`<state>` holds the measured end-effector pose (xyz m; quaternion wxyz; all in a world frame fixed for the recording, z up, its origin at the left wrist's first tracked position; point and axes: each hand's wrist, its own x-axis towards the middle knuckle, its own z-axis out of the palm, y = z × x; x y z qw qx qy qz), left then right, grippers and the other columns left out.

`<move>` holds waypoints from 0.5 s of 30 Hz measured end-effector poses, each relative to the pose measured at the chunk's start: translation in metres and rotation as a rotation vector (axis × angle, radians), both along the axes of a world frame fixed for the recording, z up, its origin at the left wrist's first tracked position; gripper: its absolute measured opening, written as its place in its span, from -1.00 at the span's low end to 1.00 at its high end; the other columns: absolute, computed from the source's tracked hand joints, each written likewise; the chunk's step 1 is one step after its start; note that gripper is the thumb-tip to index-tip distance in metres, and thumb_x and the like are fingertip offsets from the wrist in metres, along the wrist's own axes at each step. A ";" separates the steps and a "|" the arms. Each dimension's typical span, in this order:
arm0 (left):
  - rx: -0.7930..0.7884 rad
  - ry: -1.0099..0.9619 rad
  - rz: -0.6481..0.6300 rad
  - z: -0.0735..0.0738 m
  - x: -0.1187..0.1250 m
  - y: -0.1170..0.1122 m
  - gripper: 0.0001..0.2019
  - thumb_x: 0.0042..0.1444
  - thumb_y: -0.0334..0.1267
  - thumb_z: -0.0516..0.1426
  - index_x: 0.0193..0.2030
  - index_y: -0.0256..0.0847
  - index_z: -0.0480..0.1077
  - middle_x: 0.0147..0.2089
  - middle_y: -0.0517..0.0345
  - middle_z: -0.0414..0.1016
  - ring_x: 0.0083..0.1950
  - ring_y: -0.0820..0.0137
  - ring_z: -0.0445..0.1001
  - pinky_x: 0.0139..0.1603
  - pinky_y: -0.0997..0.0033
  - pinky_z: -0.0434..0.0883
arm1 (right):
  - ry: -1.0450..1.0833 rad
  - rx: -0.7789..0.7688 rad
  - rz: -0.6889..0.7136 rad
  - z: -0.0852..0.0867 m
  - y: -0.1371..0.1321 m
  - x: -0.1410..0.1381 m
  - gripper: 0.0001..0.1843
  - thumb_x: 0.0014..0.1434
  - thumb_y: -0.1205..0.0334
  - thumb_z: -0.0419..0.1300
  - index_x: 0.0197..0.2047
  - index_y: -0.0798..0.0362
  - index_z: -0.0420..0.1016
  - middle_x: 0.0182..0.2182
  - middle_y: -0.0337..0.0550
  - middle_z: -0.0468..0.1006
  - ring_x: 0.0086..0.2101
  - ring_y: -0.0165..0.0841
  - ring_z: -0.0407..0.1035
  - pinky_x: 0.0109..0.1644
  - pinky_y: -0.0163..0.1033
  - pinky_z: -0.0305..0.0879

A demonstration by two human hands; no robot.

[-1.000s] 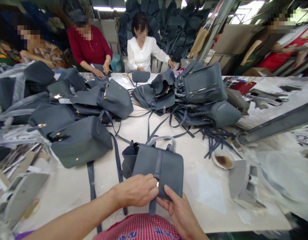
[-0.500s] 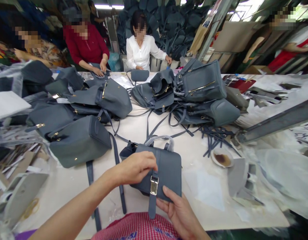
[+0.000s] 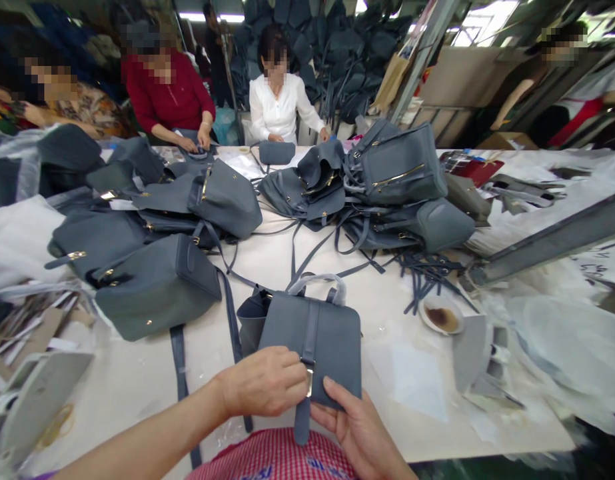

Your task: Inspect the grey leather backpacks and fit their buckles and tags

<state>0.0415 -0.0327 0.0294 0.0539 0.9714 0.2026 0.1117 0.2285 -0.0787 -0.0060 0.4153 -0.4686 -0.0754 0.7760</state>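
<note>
Steadying a slate-blue flap bag (image 3: pixel 332 333) near the front edge of the white table (image 3: pixel 417 427), the right hand (image 3: pixel 354 417) clamps its lower right corner, thumb above and fingers beneath, likely to keep the front firm. The left hand (image 3: pixel 267 381) curls against the gold buckle (image 3: pixel 310 382), whose strap end (image 3: pixel 302 429) hangs below; that hand's fingertips are hidden, so I cannot tell whether they grip.

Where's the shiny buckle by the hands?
In the head view, the buckle is below centre, on the nearest grey bag, just right of the left hand.
</note>
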 end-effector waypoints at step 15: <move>-0.113 0.231 0.042 0.004 0.027 0.017 -0.98 0.23 -0.35 0.09 -0.25 -0.19 0.30 -0.23 0.15 0.37 -0.35 0.36 0.38 -0.60 0.39 0.20 | -0.159 0.100 0.053 -0.003 0.004 -0.003 -0.32 -0.02 0.09 0.39 0.15 0.09 0.37 -0.18 -0.04 0.67 -0.25 -0.06 0.58 -0.11 0.04 0.49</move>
